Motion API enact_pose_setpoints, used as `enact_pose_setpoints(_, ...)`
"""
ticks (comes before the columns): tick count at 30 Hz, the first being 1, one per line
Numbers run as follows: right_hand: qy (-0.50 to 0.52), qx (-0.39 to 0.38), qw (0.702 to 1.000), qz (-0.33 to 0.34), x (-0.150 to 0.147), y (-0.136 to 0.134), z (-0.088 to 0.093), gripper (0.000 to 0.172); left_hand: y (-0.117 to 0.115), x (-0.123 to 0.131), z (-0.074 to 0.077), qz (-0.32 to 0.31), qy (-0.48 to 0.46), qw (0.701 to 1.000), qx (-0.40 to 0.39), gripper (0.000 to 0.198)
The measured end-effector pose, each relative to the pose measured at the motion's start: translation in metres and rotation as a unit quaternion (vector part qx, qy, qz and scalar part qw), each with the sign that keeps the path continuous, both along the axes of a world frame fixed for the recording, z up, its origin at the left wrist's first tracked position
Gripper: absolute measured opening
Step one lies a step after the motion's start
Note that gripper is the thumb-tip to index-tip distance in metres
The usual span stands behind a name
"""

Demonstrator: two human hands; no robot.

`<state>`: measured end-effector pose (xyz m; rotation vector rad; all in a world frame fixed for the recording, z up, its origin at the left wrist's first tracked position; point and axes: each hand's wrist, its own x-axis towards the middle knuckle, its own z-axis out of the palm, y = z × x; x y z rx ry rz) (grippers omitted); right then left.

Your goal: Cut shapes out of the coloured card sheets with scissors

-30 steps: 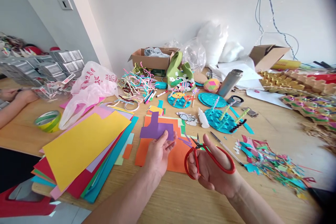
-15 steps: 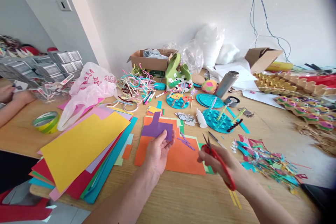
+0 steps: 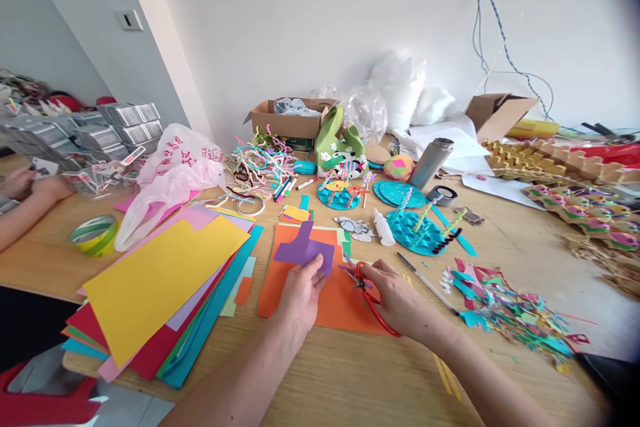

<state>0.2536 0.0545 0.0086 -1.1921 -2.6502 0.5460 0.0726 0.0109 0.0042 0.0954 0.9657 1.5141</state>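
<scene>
Between the thumb and fingers of my left hand (image 3: 303, 290) is a cut piece of purple paper (image 3: 313, 250), held above an orange sheet (image 3: 285, 287). My right hand (image 3: 400, 293) grips red-handled scissors (image 3: 373, 303), their blades pointing left a little to the right of the purple paper and not touching it. Thin purple strips (image 3: 347, 265) lie on the orange sheet by the scissors' tips, partly hidden by them. Just beyond my right hand lies a pen (image 3: 427, 283), and two narrow yellow strips (image 3: 447, 377) rest under my right forearm.
A stack of coloured paper (image 3: 165, 280) spreads at the left beside green-yellow tape (image 3: 94, 235). Paper scraps (image 3: 515, 313) are heaped at the right. Farther back stand a glue bottle (image 3: 383, 228), blue egg-tray crafts (image 3: 417, 230) and a steel flask (image 3: 431, 163). Another person's hands (image 3: 43, 190) hold a card at far left.
My right hand has moved left and forward with the scissors, bringing them over the purple strips. My left hand still holds the purple paper, almost in the same place.
</scene>
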Motion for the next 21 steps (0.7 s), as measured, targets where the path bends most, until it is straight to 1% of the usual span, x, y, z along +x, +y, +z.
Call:
enact_pose_setpoints(3,-0.011,-0.005,1.000,0.018,0.006,-0.010,0.003,0.030,0.000,0.001,-0.002,0.000,0.004,1.000,0.001,0.011)
enact_pose_setpoints(5,-0.010,-0.011,1.000,0.026,0.013,-0.016,0.007,0.026,0.000,0.001,-0.003,-0.001,0.006,1.000,0.001,0.011)
enact_pose_setpoints(8,0.008,-0.014,1.000,0.017,0.024,-0.019,0.010,0.017,0.000,0.001,-0.004,-0.001,0.007,1.000,0.003,0.011)
enact_pose_setpoints(10,0.027,0.002,1.000,0.006,0.026,-0.016,0.008,0.015,0.000,0.001,-0.005,-0.001,0.007,1.000,0.004,0.010)
enact_pose_setpoints(13,0.032,0.044,0.998,-0.010,0.019,-0.008,0.002,0.017,0.000,0.001,-0.005,-0.002,0.009,1.000,0.007,0.008)
enact_pose_setpoints(16,-0.019,0.078,0.996,-0.044,0.004,-0.006,-0.003,0.017,0.000,0.001,-0.005,-0.009,0.013,1.000,0.006,0.006)
enact_pose_setpoints(19,-0.076,0.081,0.991,-0.075,-0.009,-0.010,-0.004,0.015,0.001,0.000,-0.005,-0.019,0.017,1.000,0.004,0.006)
enact_pose_setpoints(21,-0.095,0.080,0.987,-0.103,-0.013,-0.013,-0.003,0.012,0.001,0.000,-0.005,-0.021,0.018,1.000,0.003,0.006)
